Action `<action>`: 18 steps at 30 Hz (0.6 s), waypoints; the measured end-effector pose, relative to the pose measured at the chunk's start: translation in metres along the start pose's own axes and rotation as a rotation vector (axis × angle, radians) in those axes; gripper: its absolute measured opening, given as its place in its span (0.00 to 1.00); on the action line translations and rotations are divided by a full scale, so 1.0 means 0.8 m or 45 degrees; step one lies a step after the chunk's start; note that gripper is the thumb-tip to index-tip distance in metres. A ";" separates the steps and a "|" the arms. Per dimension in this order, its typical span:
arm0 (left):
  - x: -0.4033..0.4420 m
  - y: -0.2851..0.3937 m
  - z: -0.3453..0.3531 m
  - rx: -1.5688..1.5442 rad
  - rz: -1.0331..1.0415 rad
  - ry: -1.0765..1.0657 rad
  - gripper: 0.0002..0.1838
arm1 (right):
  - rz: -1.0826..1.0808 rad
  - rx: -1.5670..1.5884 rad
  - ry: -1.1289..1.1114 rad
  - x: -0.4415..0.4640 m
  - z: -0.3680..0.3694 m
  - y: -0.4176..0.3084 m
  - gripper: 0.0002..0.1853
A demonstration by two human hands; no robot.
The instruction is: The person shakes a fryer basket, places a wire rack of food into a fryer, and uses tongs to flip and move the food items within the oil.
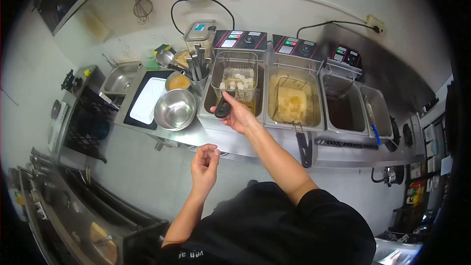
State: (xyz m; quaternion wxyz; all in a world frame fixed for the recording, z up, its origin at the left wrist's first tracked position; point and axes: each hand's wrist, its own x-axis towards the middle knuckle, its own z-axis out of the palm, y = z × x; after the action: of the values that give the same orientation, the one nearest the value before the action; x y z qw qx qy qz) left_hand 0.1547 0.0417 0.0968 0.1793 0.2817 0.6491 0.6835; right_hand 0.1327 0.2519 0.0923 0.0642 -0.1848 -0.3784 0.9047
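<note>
My right hand [236,116] is wrapped round the black handle of a wire fryer basket [238,64]. Small white pieces of food [239,83] lie in the mesh, and the basket is over the left fryer vat [209,100]. Nearer to my body, my left hand [203,168] is closed, fingers curled in and thumb against them, with nothing visible in it. It hovers in front of the counter edge, below the steel mixing bowl [175,109]. In the middle vat, a second fryer basket [292,100] sits in foaming oil, its black handle pointing toward me.
A third vat [345,110] holds dark oil. Left of the fryers stand a white tray [148,100], a container of utensils [198,86], a bowl of orange-yellow liquid [178,82] and a sink [121,79]. Blue-handled tongs [375,135] rest at the right. Another counter [78,211] is at lower left.
</note>
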 end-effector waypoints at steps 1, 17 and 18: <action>0.004 -0.006 0.002 -0.027 0.004 0.029 0.05 | 0.008 0.017 0.013 0.004 -0.002 0.001 0.26; 0.120 -0.005 -0.030 -0.262 -0.292 -0.600 0.17 | -0.054 -0.208 0.179 -0.003 0.015 -0.018 0.16; 0.127 -0.007 -0.038 -0.212 -0.230 -0.653 0.17 | -0.070 -0.242 0.232 -0.007 0.020 -0.017 0.15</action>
State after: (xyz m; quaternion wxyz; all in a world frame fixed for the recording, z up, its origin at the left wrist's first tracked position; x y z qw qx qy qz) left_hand 0.0562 0.0803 0.1069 0.4204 0.3705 0.5468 0.6221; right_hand 0.1314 0.2496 0.1134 0.1052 -0.2611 -0.4599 0.8422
